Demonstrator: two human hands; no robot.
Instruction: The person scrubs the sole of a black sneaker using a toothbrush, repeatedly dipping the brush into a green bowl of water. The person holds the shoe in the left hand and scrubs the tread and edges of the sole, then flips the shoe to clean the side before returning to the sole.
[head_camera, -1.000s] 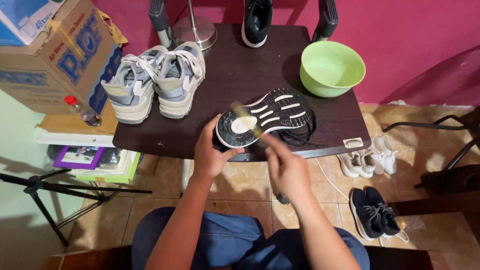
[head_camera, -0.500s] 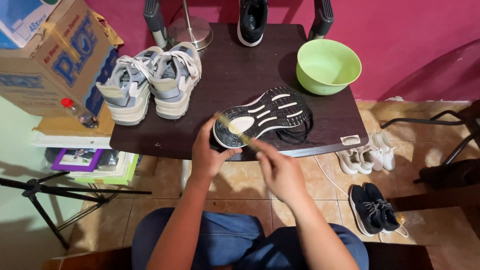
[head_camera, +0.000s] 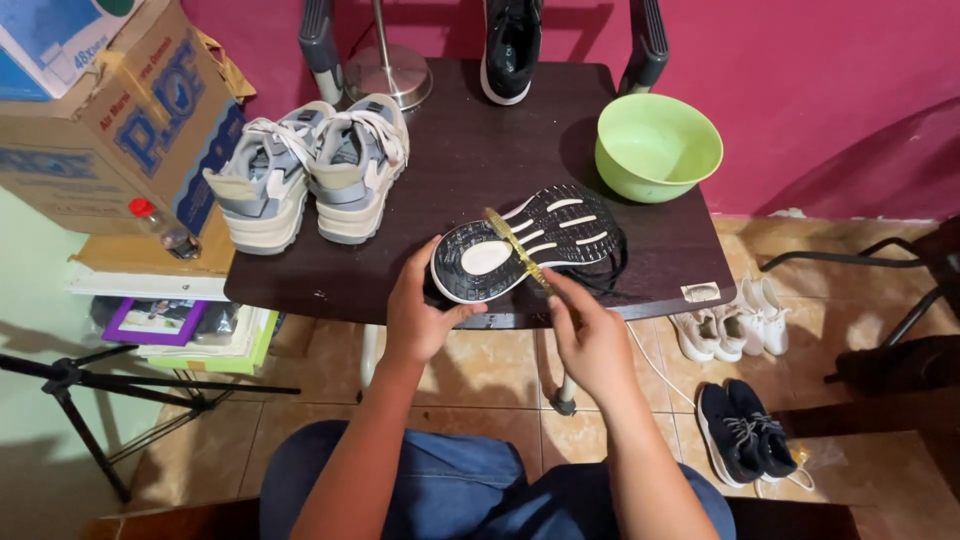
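A: Where is the item? The black knit sneaker with the black-and-white patterned rubber sole (head_camera: 525, 243) lies sole-up at the near edge of the dark wooden tabletop (head_camera: 470, 150), heel end over the front rim

B: Grip state? The left hand (head_camera: 425, 310) is closed around the heel end, thumb on the sole face, fingers curled under out of view. The right hand (head_camera: 590, 335) is pinched shut on the handle of a slim yellowish bristle brush (head_camera: 518, 248), which lies across the sole

A: Handling, as a judgement: light, one hand carries it. Sole is stiff enough to brace against; the knit upper is soft and would collapse if squeezed. The grooved rubber should give good friction. Not fragile

B: Where to take hold? The heel, or the sole's edge at mid-length; the loose black lace trailing on the right offers no hold

A: Appearance: black tread with white oval patch at the heel and white bars toward the toe; fine pale specks in the heel tread, whether dirt or pattern I cannot tell

B: Nearby: pair of grey-and-cream sneakers (head_camera: 310, 170) to the left, light green plastic bowl (head_camera: 657, 145) behind right, both well apart from the shoe
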